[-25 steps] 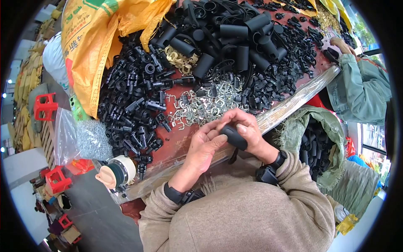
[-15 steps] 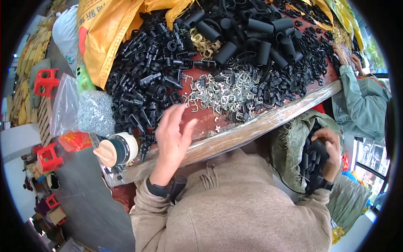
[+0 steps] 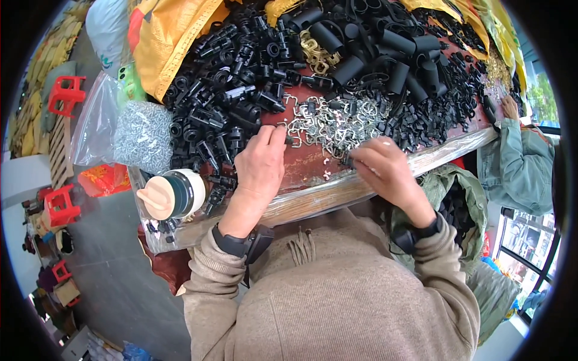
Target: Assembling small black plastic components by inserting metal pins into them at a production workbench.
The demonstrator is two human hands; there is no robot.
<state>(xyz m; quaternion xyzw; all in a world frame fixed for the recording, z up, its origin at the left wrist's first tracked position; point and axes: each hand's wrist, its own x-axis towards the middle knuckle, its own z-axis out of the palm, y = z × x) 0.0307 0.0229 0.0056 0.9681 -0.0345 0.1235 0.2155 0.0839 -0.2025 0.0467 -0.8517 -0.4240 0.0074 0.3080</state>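
Observation:
My left hand point(image 3: 262, 161) is over the red tabletop, fingers curled together at the left edge of a heap of bent silvery metal clips point(image 3: 337, 123). Whatever its fingertips may hold is hidden. At the front edge of the same heap, my right hand point(image 3: 386, 171) has thumb and fingers drawn together, beside some small black pieces; its fingertips are too unclear to show a held part. Left of the clips lies a big pile of black plastic fittings point(image 3: 232, 96). Small black blocks point(image 3: 415, 117) spread to the right of the clips.
Black tubes point(image 3: 397, 45) and brass-coloured pieces point(image 3: 319, 57) lie farther back. A lidded cup point(image 3: 180, 192) and a bag of screws point(image 3: 143, 135) stand at left. Below the film-wrapped table edge point(image 3: 325, 201) hangs a green sack point(image 3: 466, 180) of black parts. Another person's sleeve point(image 3: 512, 165) is at right.
My right hand has come out of the green sack and up to the clips. My left hand has moved slightly right, its spread fingers now closed. The view has shifted a little.

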